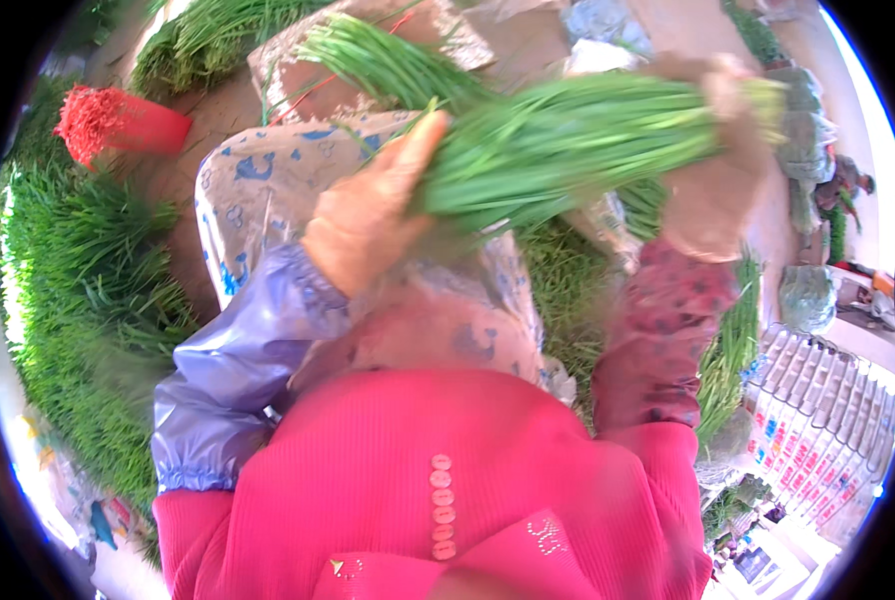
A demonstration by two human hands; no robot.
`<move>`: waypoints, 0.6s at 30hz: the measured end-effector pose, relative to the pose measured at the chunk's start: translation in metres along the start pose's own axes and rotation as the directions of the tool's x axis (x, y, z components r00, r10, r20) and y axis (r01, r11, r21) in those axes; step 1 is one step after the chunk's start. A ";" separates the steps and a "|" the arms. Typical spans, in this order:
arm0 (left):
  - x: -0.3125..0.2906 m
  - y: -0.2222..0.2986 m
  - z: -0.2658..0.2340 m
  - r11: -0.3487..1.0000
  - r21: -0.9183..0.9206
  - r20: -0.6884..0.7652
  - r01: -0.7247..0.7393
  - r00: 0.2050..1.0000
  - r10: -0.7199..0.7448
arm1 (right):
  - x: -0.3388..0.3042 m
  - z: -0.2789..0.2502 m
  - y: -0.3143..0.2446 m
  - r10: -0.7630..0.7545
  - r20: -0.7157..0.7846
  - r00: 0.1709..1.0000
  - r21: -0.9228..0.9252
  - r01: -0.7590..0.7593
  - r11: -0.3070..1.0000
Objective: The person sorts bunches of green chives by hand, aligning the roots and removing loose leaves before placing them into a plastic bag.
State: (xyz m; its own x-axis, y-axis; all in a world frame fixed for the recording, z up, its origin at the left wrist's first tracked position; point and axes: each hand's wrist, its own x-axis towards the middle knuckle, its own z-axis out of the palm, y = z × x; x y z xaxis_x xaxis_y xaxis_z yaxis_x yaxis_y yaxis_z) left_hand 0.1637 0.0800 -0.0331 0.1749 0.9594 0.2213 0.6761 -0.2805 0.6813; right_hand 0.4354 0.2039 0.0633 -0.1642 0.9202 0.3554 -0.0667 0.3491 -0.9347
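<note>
Across my lap lies a large bunch of green garlic chives (pixel 568 145), held up nearly level and blurred by motion. My right hand (pixel 713 170), in a smeared brownish glove, grips its pale stem end at the right. At the leafy end my left hand (pixel 373 205), gloved in orange-brown, is closed against the leaves; some of its fingers are hidden. Beyond, a second bunch of chives (pixel 393 60) rests partly on a dirty pale board (pixel 458 35). A pale plastic sheet with blue prints (pixel 268 180) covers my lap.
A red container of red ties (pixel 148 125) stands at the far left. Heaped chives (pixel 88 280) fill the left side; loose greens (pixel 568 290) lie by my right forearm. Wrapped bundles (pixel 808 145) line the right, near stacked white printed packages (pixel 818 430). Another person (pixel 848 185) is far right.
</note>
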 end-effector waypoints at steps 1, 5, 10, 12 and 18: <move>-0.003 -0.012 0.001 0.999 0.045 0.003 0.022 1.000 -0.022 | 0.019 -0.026 -0.034 0.040 -0.019 0.999 0.320 -0.032 0.947; -0.025 -0.031 -0.016 0.950 0.165 0.110 0.265 0.952 -0.285 | 0.064 -0.086 -0.095 -0.296 0.035 0.955 0.226 0.281 0.933; -0.036 -0.051 -0.018 0.971 0.177 0.067 0.157 0.983 -0.171 | 0.108 -0.087 -0.093 -0.409 -0.204 0.889 -0.340 0.328 0.881; -0.034 -0.053 -0.018 0.971 0.193 0.103 0.142 0.981 -0.163 | 0.124 -0.089 -0.106 -0.169 -0.354 0.920 -0.541 -0.054 0.839; -0.010 -0.042 -0.056 0.978 0.196 0.192 0.066 0.976 -0.104 | 0.125 -0.047 -0.104 -0.266 0.078 0.961 -0.462 0.272 0.844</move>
State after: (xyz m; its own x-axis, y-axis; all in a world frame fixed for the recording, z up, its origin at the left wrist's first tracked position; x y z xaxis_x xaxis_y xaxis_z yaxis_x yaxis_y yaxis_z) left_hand 0.0934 0.0802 -0.0254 0.2372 0.9714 0.0112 0.8135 -0.2049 0.5442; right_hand 0.4683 0.2911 0.2049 -0.2170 0.7772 0.5907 0.3539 0.6266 -0.6944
